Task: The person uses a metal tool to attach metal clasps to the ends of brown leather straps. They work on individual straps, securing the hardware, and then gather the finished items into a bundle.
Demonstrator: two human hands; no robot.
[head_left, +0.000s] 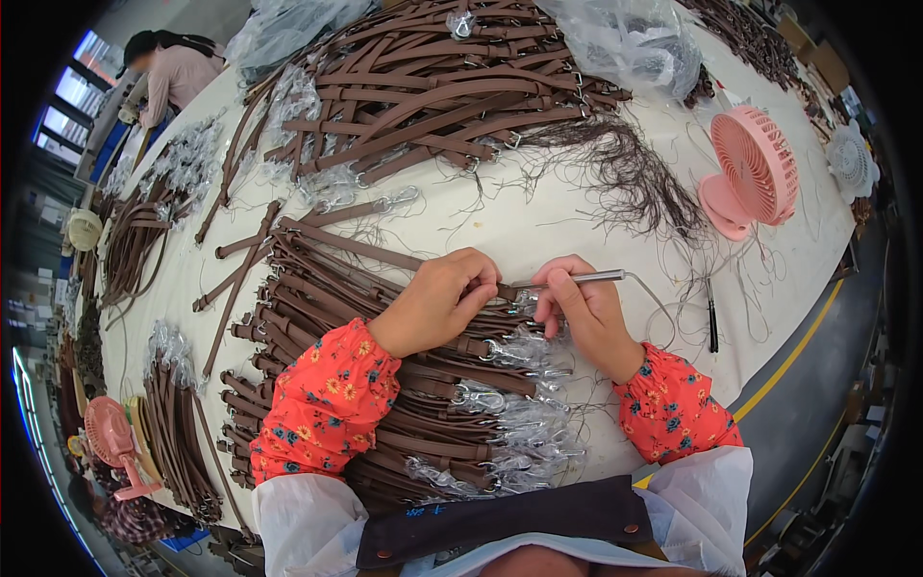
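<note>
Brown straps (pixel 385 385) lie in a thick stack on the worktop (pixel 538 226), directly in front of the person and under both forearms. Each strap ends in a metal clasp wrapped in clear plastic (pixel 524 385), and these wrapped ends point toward three o'clock. The left hand (pixel 437 300) is curled down over the top strap of the stack and presses its end with bent fingers. The right hand (pixel 582 303) is closed around a thin metal tool (pixel 591 277), holding it like a pen, with the tip pointing toward nine o'clock at the strap end under the left fingers. A thin cord runs from the tool's back end toward four o'clock. The two hands are very near each other, almost touching.

At twelve o'clock from the hands, a big loose pile of more straps (pixel 433 87) covers the far part of the worktop. Beside it, at about one o'clock, lies a tangle of dark threads (pixel 635 173). A pink fan (pixel 755 168) stands at two o'clock, and a crumpled clear bag (pixel 635 43) lies above the threads. At ten o'clock, far away, another person (pixel 173 72) bends at the worktop's end.
</note>
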